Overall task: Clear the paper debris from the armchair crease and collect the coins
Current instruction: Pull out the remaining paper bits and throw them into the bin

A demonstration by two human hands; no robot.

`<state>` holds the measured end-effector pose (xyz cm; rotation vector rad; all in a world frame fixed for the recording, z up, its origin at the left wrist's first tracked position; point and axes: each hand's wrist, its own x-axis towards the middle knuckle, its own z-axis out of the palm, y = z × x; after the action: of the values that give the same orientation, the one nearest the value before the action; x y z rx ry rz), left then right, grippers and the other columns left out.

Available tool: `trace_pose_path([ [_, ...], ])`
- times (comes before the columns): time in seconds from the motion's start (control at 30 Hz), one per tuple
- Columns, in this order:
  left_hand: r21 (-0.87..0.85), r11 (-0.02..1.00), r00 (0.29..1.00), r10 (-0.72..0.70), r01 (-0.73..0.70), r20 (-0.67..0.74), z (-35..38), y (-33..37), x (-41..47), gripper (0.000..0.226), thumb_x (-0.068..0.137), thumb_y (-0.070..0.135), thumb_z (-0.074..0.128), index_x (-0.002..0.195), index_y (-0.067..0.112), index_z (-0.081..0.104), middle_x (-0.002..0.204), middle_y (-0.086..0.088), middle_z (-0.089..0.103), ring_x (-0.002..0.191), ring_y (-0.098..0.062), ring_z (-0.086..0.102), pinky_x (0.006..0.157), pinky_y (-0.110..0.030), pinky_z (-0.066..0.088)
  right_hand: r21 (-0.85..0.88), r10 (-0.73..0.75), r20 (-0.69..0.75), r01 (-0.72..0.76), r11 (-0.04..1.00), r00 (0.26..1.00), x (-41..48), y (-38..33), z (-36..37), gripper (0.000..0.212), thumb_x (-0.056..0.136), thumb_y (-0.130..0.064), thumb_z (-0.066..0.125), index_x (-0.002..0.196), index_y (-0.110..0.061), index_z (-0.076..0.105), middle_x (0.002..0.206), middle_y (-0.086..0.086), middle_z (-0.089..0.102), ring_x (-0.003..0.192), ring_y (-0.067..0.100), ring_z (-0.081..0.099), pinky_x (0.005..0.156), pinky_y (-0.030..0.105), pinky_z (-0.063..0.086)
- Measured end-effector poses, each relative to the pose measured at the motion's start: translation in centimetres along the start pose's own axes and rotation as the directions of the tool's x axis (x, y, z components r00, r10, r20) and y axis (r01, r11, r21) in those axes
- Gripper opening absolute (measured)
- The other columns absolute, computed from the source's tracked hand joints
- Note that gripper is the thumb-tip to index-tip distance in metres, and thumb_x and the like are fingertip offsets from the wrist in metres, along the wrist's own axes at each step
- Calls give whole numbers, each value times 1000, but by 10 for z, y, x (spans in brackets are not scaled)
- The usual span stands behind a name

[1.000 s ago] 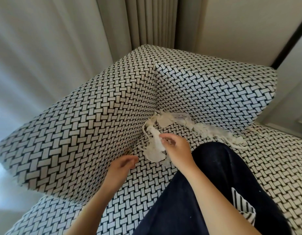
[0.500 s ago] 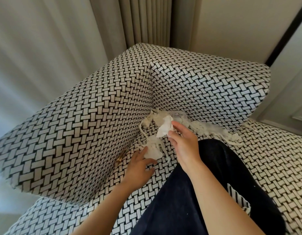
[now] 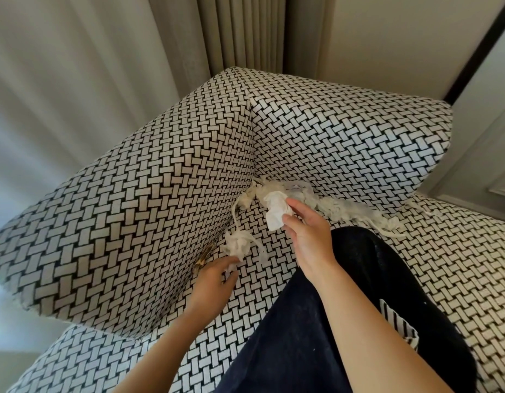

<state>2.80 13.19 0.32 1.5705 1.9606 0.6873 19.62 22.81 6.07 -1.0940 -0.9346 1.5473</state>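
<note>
**Armchair** (image 3: 126, 211): black-and-white woven cover. A person's dark trouser leg (image 3: 316, 321) rests on the seat (image 3: 274, 268).

**Right hand** (image 3: 308, 236): thumb and fingertips closed in a pinch on a crumpled white paper scrap (image 3: 277, 212). The scrap is held just above the seat, near the back corner.

**Left hand** (image 3: 214, 282): low, where the chair's arm meets the seat. The fingers are loosely curled, with the tips at the lower edge of a small paper clump (image 3: 238, 243). I cannot tell from here whether they have closed on it.

**Paper shreds** (image 3: 347, 209): a long ragged line lying along the foot of the backrest (image 3: 345, 131), running from the corner outward. A thin strand (image 3: 233, 214) trails from the corner down to the clump.

**Brownish-gold object** (image 3: 202, 258): wedged in the side fold, just beside the left hand. It may be coins, but it is too small to tell.

**Progress**: early, by my reckoning. One scrap is lifted and the clump is about to go. The bulk of the shreds lies uncleared, and no coin looks to be collected yet.
</note>
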Motion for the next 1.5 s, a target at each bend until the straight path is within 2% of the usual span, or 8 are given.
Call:
trace_pose_path([
  [0.13, -25, 1000, 998, 9, -11, -60, -17, -3, -6, 25, 91, 18, 58, 112, 31, 59, 106, 15, 63, 89, 14, 51, 65, 3, 37, 20, 4, 2, -4, 1000, 1000, -1, 0, 0, 38, 85, 3, 58, 102, -30, 66, 129, 3, 59, 124, 17, 52, 108, 41, 39],
  [0.27, -75, 996, 993, -50, 42, -104, -31, -1, -7, 39, 89, 19, 62, 118, 37, 44, 91, 12, 63, 79, 3, 58, 56, -6, 43, 18, -7, -7, 7, 1000, 1000, -2, -2, 1, 38, 84, 5, 58, 104, -27, 66, 128, 5, 59, 123, 19, 53, 106, 42, 41],
  [0.5, -109, 993, 986, 23, -42, -164, -53, 14, 2, 56, 87, 15, 63, 133, 34, 37, 83, 9, 65, 78, 0, 60, 58, -4, 42, -12, -3, 4, 3, 1000, 1000, -7, -5, 1, 38, 85, 4, 58, 108, -25, 65, 128, 5, 59, 124, 20, 52, 108, 43, 39],
  [0.67, -54, 986, 970, 148, -161, -193, -74, 45, 16, 49, 87, 13, 64, 128, 32, 45, 82, 8, 63, 79, 1, 60, 63, -2, 43, 0, -26, 18, 26, 1000, 1000, -13, -13, 0, 37, 85, 6, 58, 109, -21, 66, 122, 5, 63, 117, 19, 57, 104, 43, 43],
  [0.87, -34, 964, 956, 257, -265, -142, -94, 93, 38, 35, 89, 15, 61, 118, 34, 58, 88, 9, 67, 85, -7, 63, 77, -19, 52, 87, -84, 30, 81, 993, 996, -27, -31, -7, 38, 85, 7, 57, 101, -26, 68, 113, 3, 66, 112, 20, 60, 102, 44, 45],
  [1.03, -65, 931, 932, 357, -360, -59, -92, 143, 58, 28, 88, 11, 61, 111, 28, 63, 87, 15, 66, 80, -2, 64, 73, -11, 52, 142, -106, 30, 101, 985, 994, -32, -61, -42, 49, 86, 12, 52, 112, -28, 64, 116, 8, 61, 112, 23, 59, 99, 38, 47],
  [1.37, -312, 881, 916, 395, -355, 76, -37, 262, 87, 16, 87, 16, 65, 103, 19, 64, 98, -11, 67, 78, -13, 59, 64, -8, 49, -127, -150, -210, 126, 984, 966, -71, -101, -176, 38, 84, 5, 57, 98, -27, 73, 109, -9, 68, 108, 13, 61, 95, 38, 50],
  [1.5, -358, 853, 870, 461, -380, 173, 12, 308, 83, 15, 87, 13, 65, 101, 19, 66, 84, 4, 64, 71, -4, 57, 64, -8, 48, -219, -180, -394, 98, 971, 901, -93, -97, -230, 34, 86, -2, 58, 106, -27, 69, 120, -3, 63, 116, 17, 56, 103, 44, 42],
])
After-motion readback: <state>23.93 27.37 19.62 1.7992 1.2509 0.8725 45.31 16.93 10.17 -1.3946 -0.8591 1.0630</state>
